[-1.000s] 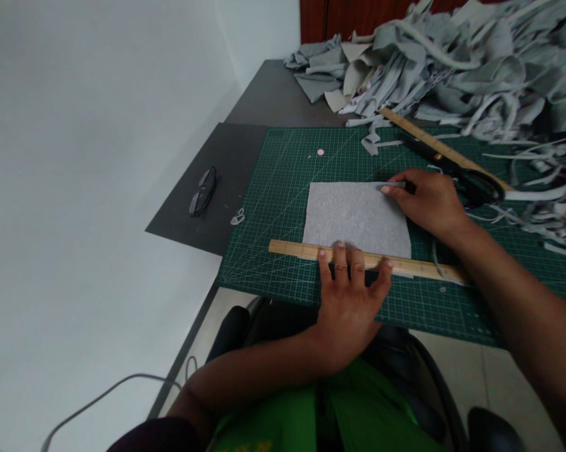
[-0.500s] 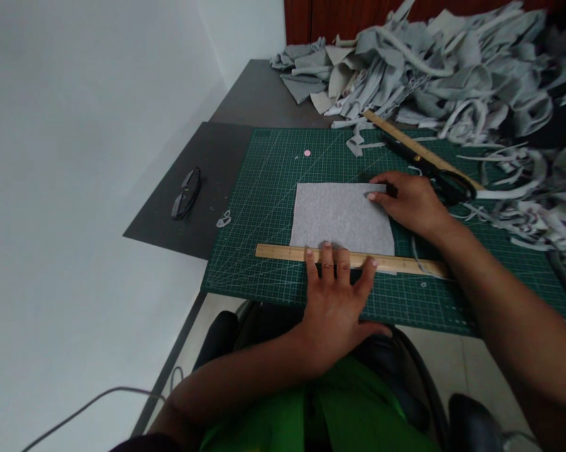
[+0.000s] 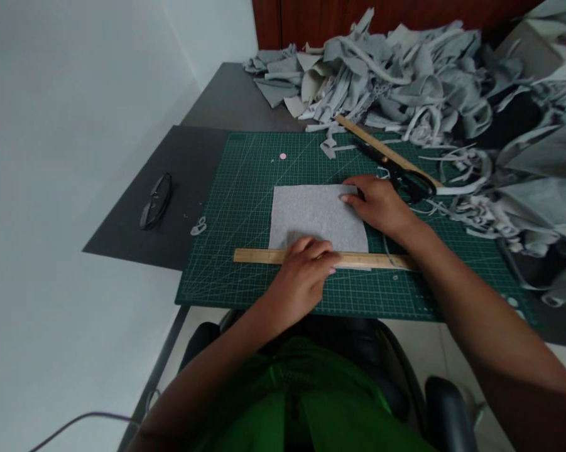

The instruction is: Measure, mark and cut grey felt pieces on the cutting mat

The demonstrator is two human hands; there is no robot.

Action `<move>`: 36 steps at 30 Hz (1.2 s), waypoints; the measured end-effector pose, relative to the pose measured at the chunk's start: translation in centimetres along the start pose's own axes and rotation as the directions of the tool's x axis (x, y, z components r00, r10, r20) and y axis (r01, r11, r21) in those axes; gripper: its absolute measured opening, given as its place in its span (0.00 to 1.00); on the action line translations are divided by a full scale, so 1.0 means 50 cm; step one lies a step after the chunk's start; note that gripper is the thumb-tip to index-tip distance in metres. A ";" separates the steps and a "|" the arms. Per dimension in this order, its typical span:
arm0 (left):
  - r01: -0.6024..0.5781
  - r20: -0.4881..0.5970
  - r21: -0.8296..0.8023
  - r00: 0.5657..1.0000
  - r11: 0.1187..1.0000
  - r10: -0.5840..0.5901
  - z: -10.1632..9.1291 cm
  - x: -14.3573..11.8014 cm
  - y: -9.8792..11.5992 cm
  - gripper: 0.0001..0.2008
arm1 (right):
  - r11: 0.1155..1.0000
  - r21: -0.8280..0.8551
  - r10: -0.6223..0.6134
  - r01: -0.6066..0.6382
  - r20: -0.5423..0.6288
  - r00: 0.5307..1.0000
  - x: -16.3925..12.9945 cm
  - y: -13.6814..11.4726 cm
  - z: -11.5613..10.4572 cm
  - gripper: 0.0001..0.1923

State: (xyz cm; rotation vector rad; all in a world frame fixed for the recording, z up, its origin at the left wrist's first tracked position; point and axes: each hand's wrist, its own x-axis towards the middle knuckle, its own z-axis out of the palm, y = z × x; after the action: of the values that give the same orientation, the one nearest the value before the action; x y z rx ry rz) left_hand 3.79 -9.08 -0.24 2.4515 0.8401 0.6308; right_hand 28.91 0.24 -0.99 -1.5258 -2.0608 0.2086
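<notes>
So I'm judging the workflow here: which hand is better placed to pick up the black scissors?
Probably the right hand: it rests on the grey felt sheet's far corner, close beside the scissors. The left hand is on the wooden ruler, nearer the body.

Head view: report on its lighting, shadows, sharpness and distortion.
Head view: soft, even light and faint shadows; no glare on the green cutting mat. The grey felt sheet, wooden ruler and both hands are sharp. Wide-angle bending tilts the table edges, and the scrap pile smears slightly near the right edge.
</notes>
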 end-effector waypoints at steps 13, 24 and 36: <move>0.024 -0.090 0.056 0.996 0.998 -0.019 0.017 -0.003 -0.004 0.17 | 0.992 -0.049 0.114 -0.115 -0.013 0.993 0.006 0.006 -0.011 0.08; 0.036 -0.080 0.113 0.996 0.993 -0.027 0.018 -0.004 -0.003 0.17 | 0.993 -0.039 0.113 -0.113 -0.002 0.994 0.006 0.010 -0.010 0.07; 0.021 -0.096 0.119 0.995 0.993 -0.010 0.018 -0.005 -0.004 0.17 | 0.978 -0.028 0.206 -0.207 -0.026 0.978 0.011 0.015 -0.021 0.05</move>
State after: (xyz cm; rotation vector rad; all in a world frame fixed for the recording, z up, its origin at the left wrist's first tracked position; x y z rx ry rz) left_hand 4.02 -9.33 -1.11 2.5362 0.9592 0.7151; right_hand 29.98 0.82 -0.27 -1.7530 -1.8947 0.2383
